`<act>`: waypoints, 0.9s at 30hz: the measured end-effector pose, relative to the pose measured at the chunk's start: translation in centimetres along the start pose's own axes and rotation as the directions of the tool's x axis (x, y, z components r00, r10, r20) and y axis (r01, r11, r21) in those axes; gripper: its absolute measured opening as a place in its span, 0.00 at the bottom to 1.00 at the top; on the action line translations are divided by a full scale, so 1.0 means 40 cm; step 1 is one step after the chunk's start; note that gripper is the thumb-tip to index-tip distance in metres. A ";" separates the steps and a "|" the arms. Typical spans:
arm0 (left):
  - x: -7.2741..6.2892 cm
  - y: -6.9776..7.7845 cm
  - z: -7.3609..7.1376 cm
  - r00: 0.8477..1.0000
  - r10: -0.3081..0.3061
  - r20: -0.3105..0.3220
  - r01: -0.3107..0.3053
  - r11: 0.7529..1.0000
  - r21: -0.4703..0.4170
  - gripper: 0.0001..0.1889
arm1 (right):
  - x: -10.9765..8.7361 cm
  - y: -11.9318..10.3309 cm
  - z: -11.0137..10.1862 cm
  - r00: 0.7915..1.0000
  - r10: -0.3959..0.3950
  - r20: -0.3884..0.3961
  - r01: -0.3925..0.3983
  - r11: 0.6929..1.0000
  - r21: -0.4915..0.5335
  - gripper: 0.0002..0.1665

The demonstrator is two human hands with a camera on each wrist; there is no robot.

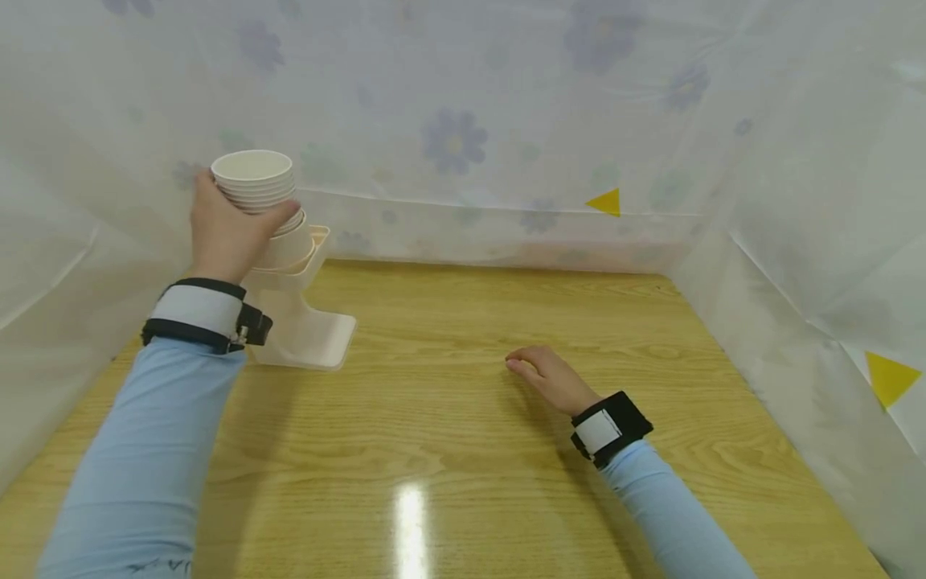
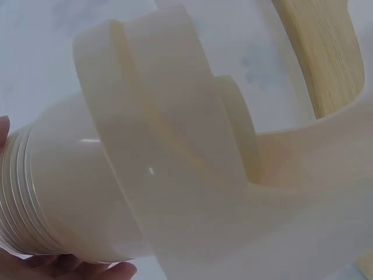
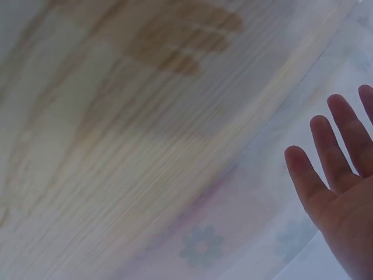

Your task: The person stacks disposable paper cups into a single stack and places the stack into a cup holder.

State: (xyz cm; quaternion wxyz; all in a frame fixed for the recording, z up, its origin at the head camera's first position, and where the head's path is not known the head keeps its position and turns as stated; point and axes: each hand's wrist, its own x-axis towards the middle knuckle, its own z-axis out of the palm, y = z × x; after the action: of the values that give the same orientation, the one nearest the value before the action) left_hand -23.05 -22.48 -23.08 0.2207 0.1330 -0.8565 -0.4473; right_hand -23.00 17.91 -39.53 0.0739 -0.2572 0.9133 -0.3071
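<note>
At the far left, my left hand (image 1: 226, 233) grips a stack of nested white cups (image 1: 253, 189) around its upper part, thumb on the near right side. The stack stands upright over the round top of a cream plastic cup holder (image 1: 318, 338). In the left wrist view, the lower end of the cups (image 2: 87, 175) meets the holder's ring (image 2: 157, 134); how deep they sit inside is hidden. My right hand (image 1: 553, 379) hovers over the middle right of the table, holding nothing. Its fingers (image 3: 304, 172) are extended and slightly spread in the right wrist view.
A wood-grain table (image 1: 434, 402) stretches under both arms. Pale flowered sheeting (image 1: 463, 96) hangs behind it, and more sheeting (image 1: 817, 201) walls the sides. Yellow triangles (image 1: 606, 203) are stuck on the back and right sheets. The holder stands close to the left wall.
</note>
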 end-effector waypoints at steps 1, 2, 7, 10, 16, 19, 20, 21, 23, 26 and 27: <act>0.000 -0.001 0.000 1.000 0.002 -0.002 -0.002 1.000 0.008 0.52 | 0.000 0.000 0.000 1.000 -0.001 0.001 0.001 1.000 -0.001 0.30; 0.000 -0.003 -0.001 1.000 0.001 -0.002 -0.001 1.000 0.021 0.51 | 0.000 0.000 0.001 1.000 -0.001 0.001 0.001 1.000 0.000 0.30; -0.003 -0.009 -0.004 1.000 -0.014 -0.011 0.015 0.998 0.068 0.50 | -0.001 0.000 0.003 1.000 0.001 0.000 -0.001 1.000 0.005 0.30; -0.005 -0.011 -0.004 1.000 -0.026 -0.010 0.027 0.997 0.077 0.51 | -0.001 0.000 0.005 1.000 0.005 0.001 -0.005 1.000 0.004 0.30; -0.009 -0.017 0.000 0.999 -0.045 -0.016 0.046 0.995 0.088 0.52 | 0.000 -0.004 0.006 1.000 0.004 0.010 -0.004 1.000 0.000 0.31; -0.011 -0.020 0.002 0.998 -0.054 -0.021 0.056 0.996 0.074 0.52 | 0.000 -0.005 0.005 1.000 0.004 0.003 -0.004 1.000 0.001 0.30; -0.012 -0.020 0.002 0.998 -0.056 -0.022 0.057 0.996 0.068 0.52 | 0.000 -0.005 0.005 1.000 0.004 0.000 -0.004 1.000 0.003 0.30; -0.014 -0.021 0.002 0.998 -0.056 -0.023 0.058 0.996 0.063 0.52 | 0.000 -0.004 0.006 1.000 0.003 -0.002 -0.003 1.000 0.002 0.30; -0.016 -0.022 0.004 0.998 -0.058 -0.023 0.059 0.996 0.062 0.52 | 0.000 -0.003 0.007 1.000 0.003 -0.003 -0.003 1.000 0.000 0.29; -0.016 -0.021 0.005 0.998 -0.056 -0.025 0.058 0.995 0.077 0.52 | 0.001 -0.002 0.009 1.000 0.002 0.001 -0.002 1.000 -0.001 0.29; -0.017 -0.021 0.005 0.998 -0.056 -0.026 0.058 0.995 0.081 0.52 | 0.001 -0.002 0.010 1.000 0.002 0.002 -0.002 1.000 0.000 0.29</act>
State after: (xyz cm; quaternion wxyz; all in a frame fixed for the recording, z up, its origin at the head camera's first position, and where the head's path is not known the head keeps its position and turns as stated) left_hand -22.56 -22.52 -24.03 0.2126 0.1715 -0.8673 -0.4162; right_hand -22.88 17.63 -39.81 0.0750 -0.2567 0.9135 -0.3067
